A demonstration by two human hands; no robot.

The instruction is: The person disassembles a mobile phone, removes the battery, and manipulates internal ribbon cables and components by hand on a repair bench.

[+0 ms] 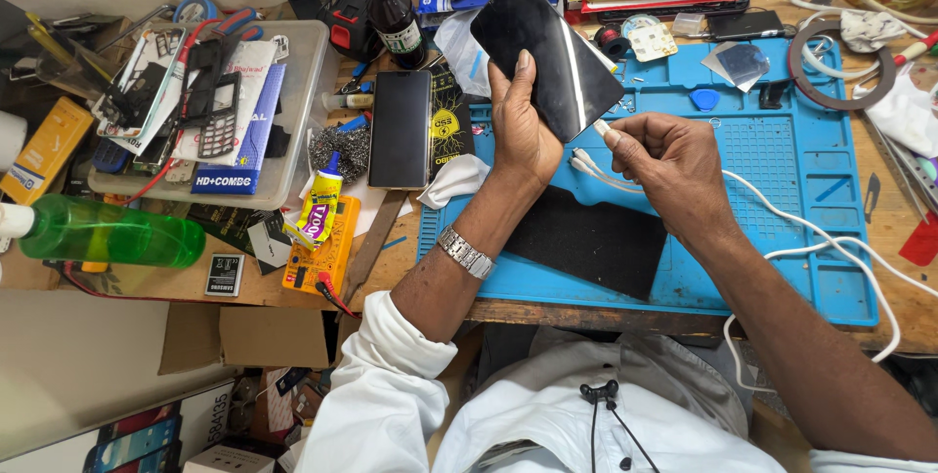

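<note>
Over blue mat (pixel 791 155): left hand (pixel 523 131) grips black phone (pixel 543 51).

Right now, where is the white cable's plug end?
In the head view, the plug is pinched in the right hand, just at the lower edge of the black phone that the left hand holds.

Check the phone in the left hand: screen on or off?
Off, as far as it shows. The phone in the left hand is plain black with only a glare streak. The right hand holds a white cable plug beside its edge.
</note>
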